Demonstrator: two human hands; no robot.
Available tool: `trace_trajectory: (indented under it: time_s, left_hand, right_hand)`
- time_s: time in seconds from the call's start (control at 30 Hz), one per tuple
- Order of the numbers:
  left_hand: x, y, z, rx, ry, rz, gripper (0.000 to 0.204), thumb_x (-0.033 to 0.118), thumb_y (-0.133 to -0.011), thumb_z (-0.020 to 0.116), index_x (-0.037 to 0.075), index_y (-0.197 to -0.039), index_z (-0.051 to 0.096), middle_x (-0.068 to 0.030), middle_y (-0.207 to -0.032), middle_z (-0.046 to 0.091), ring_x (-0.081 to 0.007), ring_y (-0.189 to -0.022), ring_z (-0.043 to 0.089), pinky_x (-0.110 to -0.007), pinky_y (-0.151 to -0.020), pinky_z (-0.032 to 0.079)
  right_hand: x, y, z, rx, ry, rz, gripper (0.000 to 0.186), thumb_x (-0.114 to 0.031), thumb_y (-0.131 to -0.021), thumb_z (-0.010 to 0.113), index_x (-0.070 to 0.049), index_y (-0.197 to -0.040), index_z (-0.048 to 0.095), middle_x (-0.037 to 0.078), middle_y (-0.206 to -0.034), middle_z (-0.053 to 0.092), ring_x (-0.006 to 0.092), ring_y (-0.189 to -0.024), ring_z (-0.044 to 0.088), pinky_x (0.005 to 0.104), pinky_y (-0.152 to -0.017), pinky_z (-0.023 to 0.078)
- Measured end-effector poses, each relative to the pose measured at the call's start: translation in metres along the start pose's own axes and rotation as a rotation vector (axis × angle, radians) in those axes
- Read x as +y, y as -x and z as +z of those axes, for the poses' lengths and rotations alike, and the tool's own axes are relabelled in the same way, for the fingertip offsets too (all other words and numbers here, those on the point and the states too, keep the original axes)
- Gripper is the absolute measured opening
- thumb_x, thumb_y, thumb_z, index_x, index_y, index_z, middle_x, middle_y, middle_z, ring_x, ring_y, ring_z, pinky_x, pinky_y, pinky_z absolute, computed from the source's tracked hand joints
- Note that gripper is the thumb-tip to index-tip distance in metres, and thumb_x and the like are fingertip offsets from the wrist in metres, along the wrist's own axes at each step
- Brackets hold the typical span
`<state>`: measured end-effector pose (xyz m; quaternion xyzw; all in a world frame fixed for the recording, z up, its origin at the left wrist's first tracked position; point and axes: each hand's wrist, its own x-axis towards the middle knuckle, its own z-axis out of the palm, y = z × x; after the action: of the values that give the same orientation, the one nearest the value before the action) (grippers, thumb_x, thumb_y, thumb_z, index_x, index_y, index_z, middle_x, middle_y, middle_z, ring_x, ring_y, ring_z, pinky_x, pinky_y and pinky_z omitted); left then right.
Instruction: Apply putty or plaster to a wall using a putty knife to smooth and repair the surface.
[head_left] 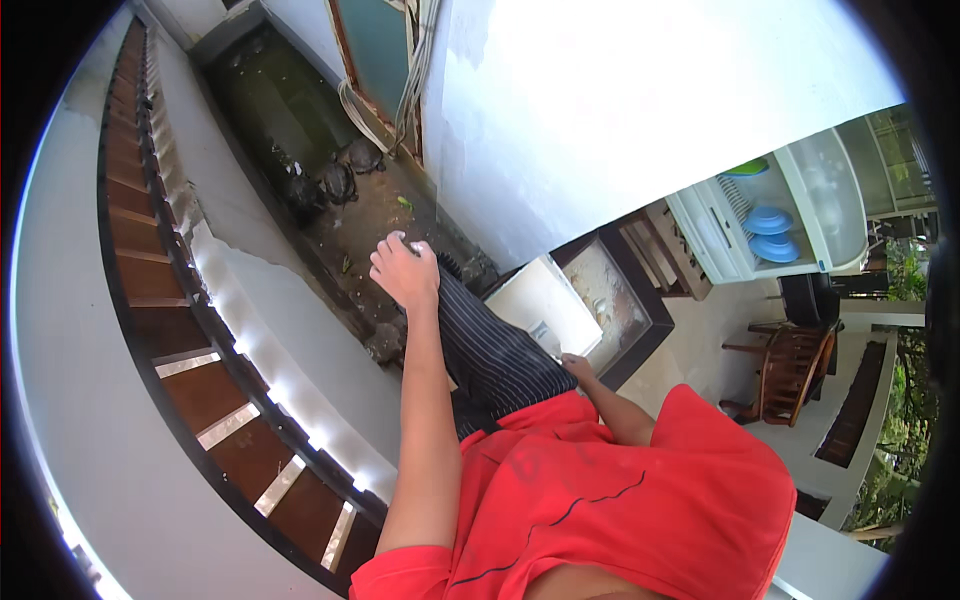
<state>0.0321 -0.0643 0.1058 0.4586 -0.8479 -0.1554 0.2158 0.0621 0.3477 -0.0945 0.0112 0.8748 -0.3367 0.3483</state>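
Observation:
My left hand [405, 268] is stretched out over the wet floor of the pond, its fingers curled in. Something whitish shows at the fingertips, too small to name. Beyond it several dark turtles sit at the water's edge, among them one turtle [338, 183] and another turtle [362, 154] close together. A small yellow-green piece [405, 202] lies on the floor between them and my hand. My right hand [577, 370] is low beside my striped trousers, closed, next to a white panel [545, 300]; what it holds, if anything, is hidden.
Murky green water [280, 110] fills the far end of the pond. A low wall [270, 290] runs along the left. On the right are a dark-rimmed basin [640, 315], a white dish cabinet [745, 215] with blue plates and a wooden chair [790, 370].

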Motion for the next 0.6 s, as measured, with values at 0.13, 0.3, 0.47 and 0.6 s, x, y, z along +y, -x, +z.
trace_trajectory:
  time_s: [0.13, 0.3, 0.47, 0.6]
  left_hand:
    - [-0.008, 0.009, -0.002, -0.057, -0.003, -0.046, 0.031, 0.024, -0.071, 0.057, 0.009, -0.098, 0.055, -0.0077, -0.096, 0.055, -0.0262, -0.094, 0.049, -0.04, -0.081, 0.037]
    - [-0.019, 0.015, -0.004, -0.097, -0.039, -0.086, 0.03, 0.024, -0.072, 0.057, 0.009, -0.098, 0.054, -0.008, -0.096, 0.055, -0.0264, -0.094, 0.048, -0.04, -0.082, 0.037]
    - [-0.01, 0.015, -0.008, -0.077, -0.003, -0.055, 0.031, 0.024, -0.07, 0.059, 0.008, -0.097, 0.055, -0.009, -0.094, 0.053, -0.0266, -0.093, 0.047, -0.039, -0.082, 0.036]
    - [-0.023, 0.018, -0.008, -0.054, -0.023, -0.068, 0.03, 0.023, -0.07, 0.058, 0.008, -0.096, 0.055, -0.0089, -0.093, 0.053, -0.0266, -0.093, 0.047, -0.039, -0.082, 0.036]
  right_hand:
    - [0.003, 0.006, 0.007, 0.035, 0.018, -0.01, 0.041, -0.041, -0.086, 0.049, -0.004, -0.094, 0.065, 0.009, -0.072, 0.064, 0.0179, -0.069, 0.06, 0.0302, -0.067, 0.046]
    - [-0.021, 0.013, 0.002, 0.007, -0.011, -0.088, 0.043, -0.04, -0.088, 0.046, -0.001, -0.085, 0.065, 0.007, -0.066, 0.061, 0.0158, -0.064, 0.056, 0.0301, -0.063, 0.043]
    - [-0.069, 0.009, -0.001, 0.17, -0.194, -0.133, 0.035, -0.035, -0.09, 0.047, -0.005, -0.094, 0.064, 0.0, -0.058, 0.048, 0.0051, -0.04, 0.038, 0.0226, -0.035, 0.028]
    - [-0.198, 0.018, 0.004, 0.023, -0.486, -0.118, 0.031, -0.03, -0.092, 0.045, -0.006, -0.103, 0.06, -0.003, -0.066, 0.046, 0.0033, -0.041, 0.034, 0.0191, -0.035, 0.025]
